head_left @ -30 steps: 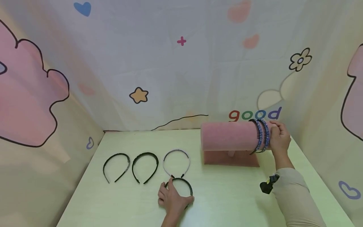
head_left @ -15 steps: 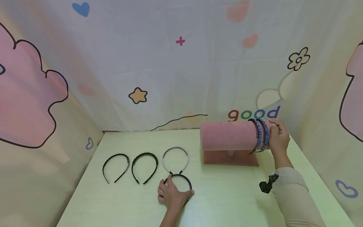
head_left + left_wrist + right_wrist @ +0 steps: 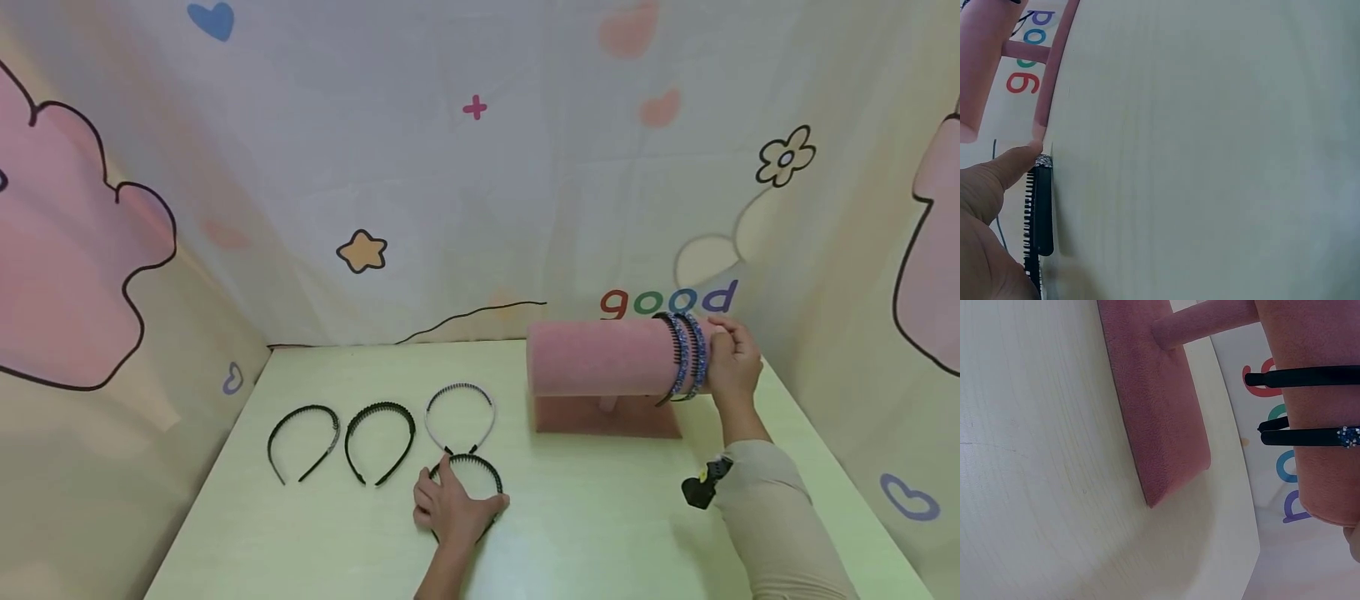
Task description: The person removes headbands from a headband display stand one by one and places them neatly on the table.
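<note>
My left hand (image 3: pixel 456 508) spans a black toothed headband (image 3: pixel 463 457) lying on the table, thumb at its right side and fingers at its left. In the left wrist view this headband (image 3: pixel 1043 212) shows a dark band with a sparkly silver patch by the thumb. Its top touches or nearly touches the tips of a pale lilac headband (image 3: pixel 493 412). With my right hand (image 3: pixel 735 367) I grip the right end of a pink velvet roll stand (image 3: pixel 600 358). Two black headbands with blue beads (image 3: pixel 680 358) sit around the roll near that hand.
Two more black headbands lie to the left: a thin one (image 3: pixel 313 408) and a thicker toothed one (image 3: pixel 412 429). The stand's flat pink base (image 3: pixel 570 417) rests on the pale table (image 3: pixel 600 517). A printed cloth (image 3: pixel 450 183) closes off the back and sides.
My left hand has slid the black headband a little away from me. The lilac headband ahead of it has shifted the same way. My right hand keeps its hold on the roll.
</note>
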Available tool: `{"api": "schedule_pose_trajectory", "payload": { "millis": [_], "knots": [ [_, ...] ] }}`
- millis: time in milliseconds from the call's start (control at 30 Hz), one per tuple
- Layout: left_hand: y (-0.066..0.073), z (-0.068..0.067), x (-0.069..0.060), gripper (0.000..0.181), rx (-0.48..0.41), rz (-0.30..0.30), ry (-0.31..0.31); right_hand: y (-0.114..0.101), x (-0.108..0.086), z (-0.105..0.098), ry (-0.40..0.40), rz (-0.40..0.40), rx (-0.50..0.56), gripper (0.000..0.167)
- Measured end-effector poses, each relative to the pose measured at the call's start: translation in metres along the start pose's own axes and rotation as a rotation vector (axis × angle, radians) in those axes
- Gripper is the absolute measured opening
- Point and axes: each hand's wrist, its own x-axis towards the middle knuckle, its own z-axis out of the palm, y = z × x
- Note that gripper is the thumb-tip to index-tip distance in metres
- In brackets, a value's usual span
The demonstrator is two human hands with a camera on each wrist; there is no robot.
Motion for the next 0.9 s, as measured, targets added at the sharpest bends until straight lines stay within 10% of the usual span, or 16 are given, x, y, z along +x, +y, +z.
{"api": "schedule_pose_trajectory", "payload": {
  "millis": [500,900],
  "knots": [
    [0.024,-0.014,-0.005,0.096,-0.046,0.081,0.049,-0.004,0.0,-0.001,-0.007,0.01,-0.021,0.037],
    [0.067,-0.024,-0.016,0.077,-0.348,0.25,0.149,-0.008,0.0,-0.001,-0.024,0.012,-0.022,0.039]
  ]
}}
